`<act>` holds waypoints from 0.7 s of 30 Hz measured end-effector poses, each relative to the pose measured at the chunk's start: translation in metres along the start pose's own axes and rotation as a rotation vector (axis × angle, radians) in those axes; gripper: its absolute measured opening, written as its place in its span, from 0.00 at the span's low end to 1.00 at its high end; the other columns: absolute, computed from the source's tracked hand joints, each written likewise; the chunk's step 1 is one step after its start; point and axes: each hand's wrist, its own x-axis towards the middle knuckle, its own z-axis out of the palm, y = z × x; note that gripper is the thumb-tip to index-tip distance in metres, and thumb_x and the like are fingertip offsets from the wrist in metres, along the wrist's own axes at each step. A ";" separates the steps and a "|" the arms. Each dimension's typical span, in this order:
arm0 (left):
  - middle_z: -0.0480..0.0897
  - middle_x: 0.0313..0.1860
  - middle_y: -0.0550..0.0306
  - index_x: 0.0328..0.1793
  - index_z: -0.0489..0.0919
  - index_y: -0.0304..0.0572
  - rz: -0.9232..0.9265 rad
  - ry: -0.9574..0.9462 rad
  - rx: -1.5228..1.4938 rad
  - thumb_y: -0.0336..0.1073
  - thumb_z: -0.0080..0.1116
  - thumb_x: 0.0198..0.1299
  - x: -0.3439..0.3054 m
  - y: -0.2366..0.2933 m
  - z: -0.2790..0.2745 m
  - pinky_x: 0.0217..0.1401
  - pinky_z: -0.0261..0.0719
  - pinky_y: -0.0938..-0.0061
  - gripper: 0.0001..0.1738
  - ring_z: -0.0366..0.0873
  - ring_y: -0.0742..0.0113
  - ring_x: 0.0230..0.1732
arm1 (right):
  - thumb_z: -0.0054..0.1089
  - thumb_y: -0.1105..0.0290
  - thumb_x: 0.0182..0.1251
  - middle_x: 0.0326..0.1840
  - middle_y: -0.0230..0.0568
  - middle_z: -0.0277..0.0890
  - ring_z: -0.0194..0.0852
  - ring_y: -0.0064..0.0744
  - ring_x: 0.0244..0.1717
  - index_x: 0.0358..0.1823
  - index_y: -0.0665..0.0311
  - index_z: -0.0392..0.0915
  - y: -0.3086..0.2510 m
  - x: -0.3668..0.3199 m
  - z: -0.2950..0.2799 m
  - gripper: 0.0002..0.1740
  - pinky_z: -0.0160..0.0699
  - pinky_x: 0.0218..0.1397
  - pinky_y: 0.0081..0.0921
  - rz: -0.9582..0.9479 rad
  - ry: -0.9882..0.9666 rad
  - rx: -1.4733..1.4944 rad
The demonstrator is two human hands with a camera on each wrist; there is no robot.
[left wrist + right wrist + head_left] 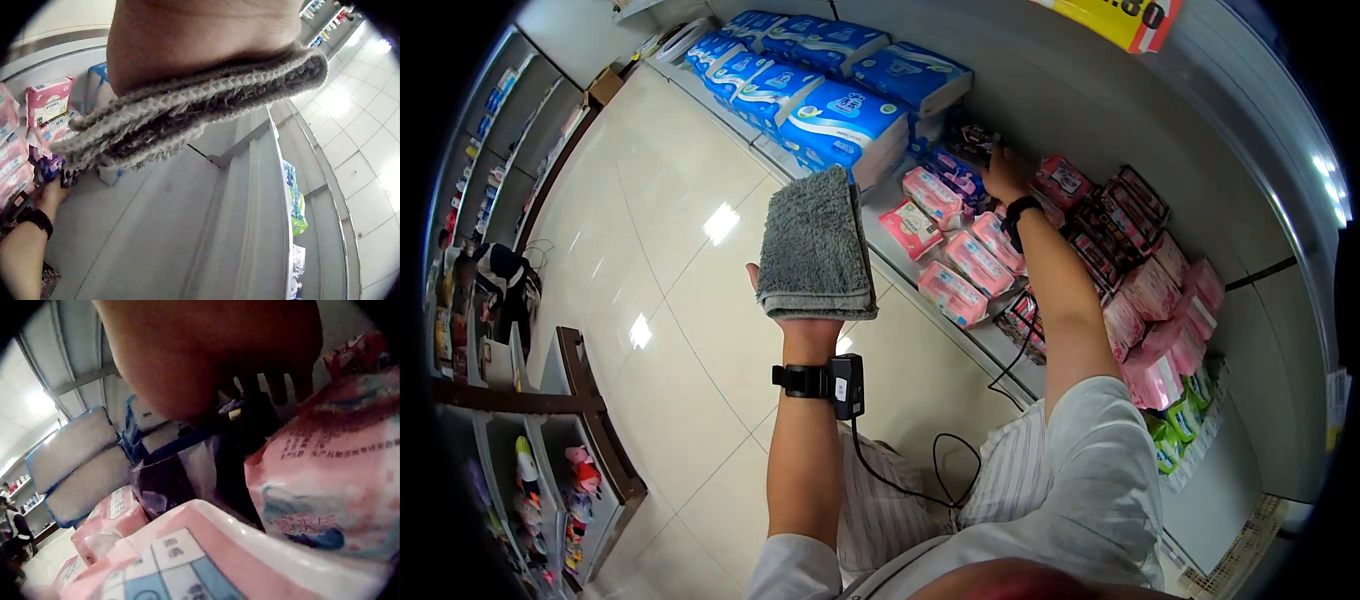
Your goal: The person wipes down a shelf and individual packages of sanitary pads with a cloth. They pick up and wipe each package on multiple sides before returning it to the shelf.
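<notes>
On my left hand (pixel 810 325) lies a folded grey towel (pixel 815 240), fluffy with a flat hem. The thumb sticks out at the towel's left side; the other fingers are hidden beneath it. In the left wrist view the towel's folded edges (pixel 187 112) show against the hand. My right hand (pixel 1007 175) reaches to the back of the shelf and grips a dark pack (pixel 972 143) there. From the right wrist, its fingers (pixel 278 387) point down around the dark pack (pixel 247 425), which is partly in shadow. Purple packs (pixel 956 178) sit just in front of that hand.
Pink packs (pixel 977 262) crowd the shelf below my right forearm, with black-and-pink packs (pixel 1115 225) beyond. Large blue paper packs (pixel 840 120) stand at the shelf's left. A cable (pixel 910 490) hangs from the left wrist camera. Toy shelves (pixel 530 480) stand lower left.
</notes>
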 end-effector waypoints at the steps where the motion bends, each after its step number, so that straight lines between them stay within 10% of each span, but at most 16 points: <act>1: 0.66 0.76 0.46 0.79 0.60 0.50 -0.003 0.007 -0.026 0.74 0.27 0.67 -0.001 0.000 0.000 0.72 0.66 0.44 0.46 0.67 0.42 0.72 | 0.59 0.66 0.63 0.68 0.63 0.65 0.69 0.62 0.63 0.74 0.68 0.56 -0.001 -0.001 0.000 0.39 0.72 0.64 0.50 -0.002 -0.001 0.000; 13: 0.65 0.77 0.47 0.79 0.60 0.51 -0.038 0.083 -0.019 0.76 0.25 0.66 -0.003 0.000 0.007 0.73 0.65 0.44 0.48 0.65 0.41 0.73 | 0.66 0.73 0.57 0.67 0.63 0.67 0.66 0.60 0.68 0.69 0.70 0.62 0.023 0.011 0.029 0.38 0.63 0.72 0.45 0.077 0.101 0.044; 21: 0.64 0.77 0.47 0.80 0.60 0.51 -0.033 0.012 -0.011 0.76 0.23 0.66 0.001 0.003 -0.001 0.74 0.64 0.44 0.48 0.64 0.41 0.74 | 0.68 0.61 0.59 0.59 0.60 0.73 0.69 0.59 0.64 0.59 0.68 0.71 0.016 0.002 0.021 0.30 0.68 0.66 0.49 0.155 0.212 -0.044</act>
